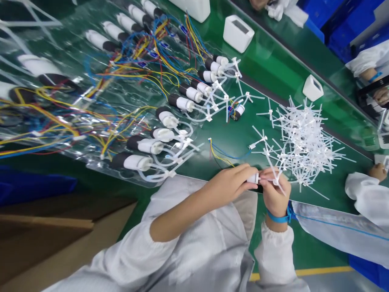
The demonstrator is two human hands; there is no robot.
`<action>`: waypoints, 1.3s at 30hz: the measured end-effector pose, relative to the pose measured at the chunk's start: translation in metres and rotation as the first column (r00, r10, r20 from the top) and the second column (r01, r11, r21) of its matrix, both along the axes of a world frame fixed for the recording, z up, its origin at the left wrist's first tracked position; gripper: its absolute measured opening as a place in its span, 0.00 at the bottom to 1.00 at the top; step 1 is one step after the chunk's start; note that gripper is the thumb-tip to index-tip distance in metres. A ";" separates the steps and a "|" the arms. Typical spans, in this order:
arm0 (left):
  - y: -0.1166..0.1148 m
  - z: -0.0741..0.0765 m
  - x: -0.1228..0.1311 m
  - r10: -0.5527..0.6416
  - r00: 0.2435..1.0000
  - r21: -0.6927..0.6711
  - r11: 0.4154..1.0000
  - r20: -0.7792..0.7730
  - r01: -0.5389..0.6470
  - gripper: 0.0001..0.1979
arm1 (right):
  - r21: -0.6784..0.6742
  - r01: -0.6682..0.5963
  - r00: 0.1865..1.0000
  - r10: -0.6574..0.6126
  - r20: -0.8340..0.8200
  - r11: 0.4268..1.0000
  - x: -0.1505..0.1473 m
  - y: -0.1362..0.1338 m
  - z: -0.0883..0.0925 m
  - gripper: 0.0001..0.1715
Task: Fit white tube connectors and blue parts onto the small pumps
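My left hand [232, 180] is wrapped round a small white pump part [253, 178] whose yellow, blue and black wires [223, 155] trail back over the green table [261, 69]. My right hand [273, 190], with a blue wrist strap [281, 218], pinches a white cable tie [278, 180] against the end of that part. Both hands meet at the table's near edge. A heap of loose white cable ties [304, 138] lies just beyond the right hand.
Rows of black-and-white pumps [170, 117] with tubes and coloured wires lie on clear plastic [91, 121] at left. Two white boxes [238, 33] [312, 87] stand farther back. Another person's white sleeve and hand [364, 190] rest at right. Blue bins [343, 20] sit at top right.
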State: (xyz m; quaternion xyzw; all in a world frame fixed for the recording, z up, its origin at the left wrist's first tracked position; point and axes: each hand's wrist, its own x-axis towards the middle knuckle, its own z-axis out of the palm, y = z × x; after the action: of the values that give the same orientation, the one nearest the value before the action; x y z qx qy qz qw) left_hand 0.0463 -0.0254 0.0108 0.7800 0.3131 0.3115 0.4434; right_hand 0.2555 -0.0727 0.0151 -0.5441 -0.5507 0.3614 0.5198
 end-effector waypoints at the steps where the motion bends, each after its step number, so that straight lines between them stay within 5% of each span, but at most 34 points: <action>1: 0.000 0.000 -0.001 -0.008 1.000 -0.007 1.000 -0.007 0.008 0.11 | -0.006 -0.004 1.000 0.004 0.012 1.000 0.000 0.000 0.001 0.02; 15: 0.002 -0.001 -0.009 0.002 0.999 0.028 1.000 -0.043 -0.001 0.21 | -0.109 -0.041 0.998 0.047 0.047 0.993 -0.005 0.008 0.017 0.06; 20: 0.005 0.003 -0.010 -0.029 0.999 -0.046 0.999 -0.028 0.028 0.21 | -0.106 -0.081 0.996 0.083 0.015 0.991 0.000 0.010 0.014 0.04; 24: 0.006 0.006 -0.004 -0.037 0.999 -0.065 0.997 0.008 0.038 0.19 | -0.098 -0.062 0.996 0.056 -0.072 0.993 0.002 0.013 0.009 0.11; 28: 0.002 0.003 0.004 0.030 0.998 -0.007 1.000 0.051 -0.030 0.18 | -0.073 -0.054 0.986 0.042 -0.159 0.996 0.002 0.017 0.004 0.16; 39: -0.003 -0.007 0.009 0.200 0.957 0.117 0.967 0.211 -0.228 0.13 | -0.041 -0.088 0.964 0.075 -0.255 0.995 0.000 0.015 -0.007 0.09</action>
State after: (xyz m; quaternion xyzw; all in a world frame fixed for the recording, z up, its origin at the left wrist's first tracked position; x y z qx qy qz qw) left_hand 0.0552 -0.0281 0.0035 0.7358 0.3274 0.4550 0.3799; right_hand 0.2552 -0.0581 0.0082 -0.4836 -0.4924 0.4630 0.5561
